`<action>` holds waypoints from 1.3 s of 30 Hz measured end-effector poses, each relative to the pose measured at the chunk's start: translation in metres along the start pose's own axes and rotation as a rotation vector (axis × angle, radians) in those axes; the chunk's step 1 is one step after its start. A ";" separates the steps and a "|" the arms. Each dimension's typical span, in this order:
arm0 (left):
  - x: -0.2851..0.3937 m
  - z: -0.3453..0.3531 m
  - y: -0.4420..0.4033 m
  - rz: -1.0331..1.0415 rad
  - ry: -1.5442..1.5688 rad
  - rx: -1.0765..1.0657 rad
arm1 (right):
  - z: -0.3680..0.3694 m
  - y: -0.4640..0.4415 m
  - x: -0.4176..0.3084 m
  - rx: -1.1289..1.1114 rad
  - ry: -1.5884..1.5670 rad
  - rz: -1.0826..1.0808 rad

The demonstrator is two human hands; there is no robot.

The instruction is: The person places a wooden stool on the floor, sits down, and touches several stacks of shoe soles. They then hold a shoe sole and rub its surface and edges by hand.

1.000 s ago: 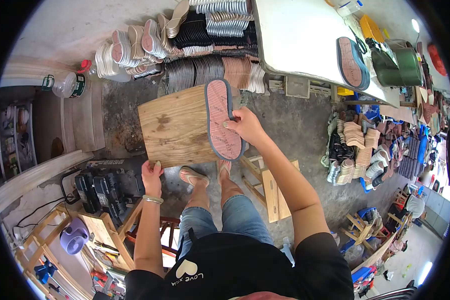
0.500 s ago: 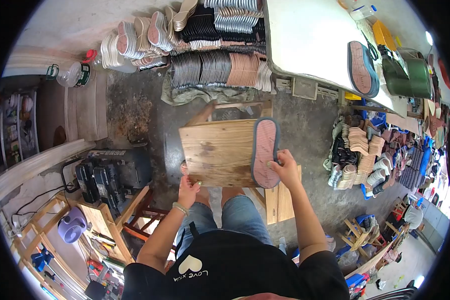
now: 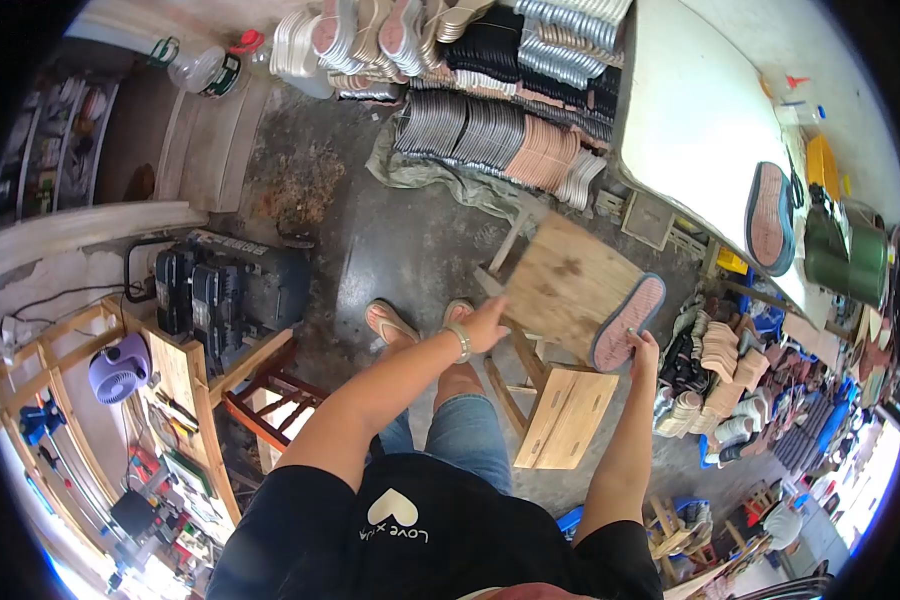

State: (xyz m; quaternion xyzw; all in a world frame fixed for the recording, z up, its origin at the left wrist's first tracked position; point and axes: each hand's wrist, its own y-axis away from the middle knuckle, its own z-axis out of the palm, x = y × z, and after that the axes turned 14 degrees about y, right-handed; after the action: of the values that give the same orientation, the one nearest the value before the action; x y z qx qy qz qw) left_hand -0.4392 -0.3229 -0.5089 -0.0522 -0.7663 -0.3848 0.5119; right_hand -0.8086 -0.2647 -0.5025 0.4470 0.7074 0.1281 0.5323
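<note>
A wooden stool (image 3: 570, 280) with a square, stained top is tilted in front of me, some of its legs showing at the upper left. My left hand (image 3: 484, 325) is closed on its near left corner. At the right edge of the top lies a pink shoe sole (image 3: 627, 322) with a dark grey rim. My right hand (image 3: 642, 353) pinches the sole at its lower right side, against the stool's edge; the fingers underneath are hidden. Just below the held stool stands another wooden stool (image 3: 567, 418) with a slatted top.
Rows of stacked soles (image 3: 490, 135) lie on a cloth at the back. A white table (image 3: 695, 110) at the upper right bears a pair of soles (image 3: 770, 220). More sole stacks (image 3: 720, 370) are at the right. A black machine (image 3: 240, 285) and a purple fan (image 3: 120, 368) are at the left.
The stool and the sole have moved right, with both hands on them, and have turned clockwise. The view has turned too, and both feet show again beside the stool.
</note>
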 end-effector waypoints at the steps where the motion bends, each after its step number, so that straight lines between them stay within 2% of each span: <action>1: 0.004 0.003 -0.002 0.096 -0.026 -0.124 | -0.009 -0.015 0.016 -0.011 0.011 -0.007; 2: 0.006 0.008 -0.002 0.095 -0.018 -0.107 | -0.020 -0.037 0.035 0.107 0.174 -0.007; 4: 0.000 0.022 0.008 0.090 0.273 -0.207 | -0.016 -0.045 0.021 0.354 0.539 -0.033; 5: -0.012 0.024 0.017 0.055 0.265 -0.230 | -0.010 -0.046 0.015 0.345 0.549 -0.049; 6: -0.026 0.019 0.032 0.015 0.261 -0.255 | -0.006 -0.046 0.012 0.344 0.711 -0.126; 8: -0.047 -0.010 0.070 -0.084 -0.002 -0.325 | 0.012 -0.034 0.001 0.387 0.935 -0.257; 9: -0.075 -0.022 0.094 -0.084 0.000 -0.331 | 0.024 -0.026 -0.009 0.379 0.940 -0.273; 10: -0.099 -0.036 0.119 -0.088 -0.122 -0.321 | 0.035 -0.018 -0.018 0.385 0.980 -0.221; 11: -0.112 -0.058 0.143 -0.146 -0.250 -0.422 | 0.047 -0.007 -0.031 0.393 1.021 -0.167; 12: -0.118 -0.077 0.168 -0.251 -0.273 -0.472 | 0.058 0.007 -0.045 0.292 1.012 -0.229; 13: -0.114 -0.096 0.199 -0.245 -0.311 -0.381 | 0.066 0.004 -0.046 0.288 1.022 -0.240; 15: -0.109 -0.122 0.243 -0.235 -0.330 -0.283 | 0.079 -0.016 -0.032 0.144 1.530 -0.101; 17: -0.116 -0.137 0.265 -0.104 -0.202 -0.239 | 0.106 0.008 -0.050 0.144 1.544 -0.183; 20: -0.149 -0.124 0.276 -0.157 -0.216 -0.144 | 0.157 0.029 -0.072 0.075 1.511 -0.172; 23: -0.189 -0.132 0.274 -0.071 -0.240 -0.231 | 0.186 0.042 -0.074 0.154 1.552 -0.164; 24: -0.174 -0.152 0.279 -0.094 -0.101 -0.207 | 0.192 0.038 -0.068 0.163 1.554 -0.155; 27: -0.157 -0.199 0.301 0.018 -0.150 -0.160 | 0.208 0.054 -0.075 0.207 1.562 -0.157; 29: -0.178 -0.216 0.297 0.004 -0.142 -0.219 | 0.243 0.089 -0.104 0.093 1.587 -0.133; 31: -0.194 -0.227 0.303 -0.014 -0.122 -0.282 | 0.233 0.078 -0.039 -0.165 1.153 -0.534; 33: -0.202 -0.237 0.308 -0.028 -0.090 -0.215 | 0.256 0.150 -0.097 -0.923 1.178 -0.212; 34: -0.199 -0.245 0.310 -0.022 -0.089 -0.214 | 0.267 0.174 -0.097 -1.115 1.067 -0.120; 36: -0.188 -0.259 0.314 -0.041 -0.065 -0.156 | 0.291 0.243 -0.096 -0.946 0.954 0.227; 37: -0.192 -0.262 0.320 -0.041 -0.061 -0.156 | 0.308 0.274 -0.117 -1.004 0.904 0.322; 38: -0.198 -0.265 0.328 -0.079 -0.069 -0.147 | 0.309 0.270 -0.099 -1.150 1.030 0.130; 39: -0.200 -0.270 0.332 -0.117 -0.075 -0.138 | 0.314 0.269 -0.098 -1.150 1.036 0.132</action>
State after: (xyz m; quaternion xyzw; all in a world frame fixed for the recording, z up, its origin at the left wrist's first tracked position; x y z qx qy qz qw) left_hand 0.0130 -0.2015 -0.4468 -0.0572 -0.7583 -0.4636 0.4548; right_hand -0.3992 -0.2797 -0.3886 0.0249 0.6602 0.6991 0.2735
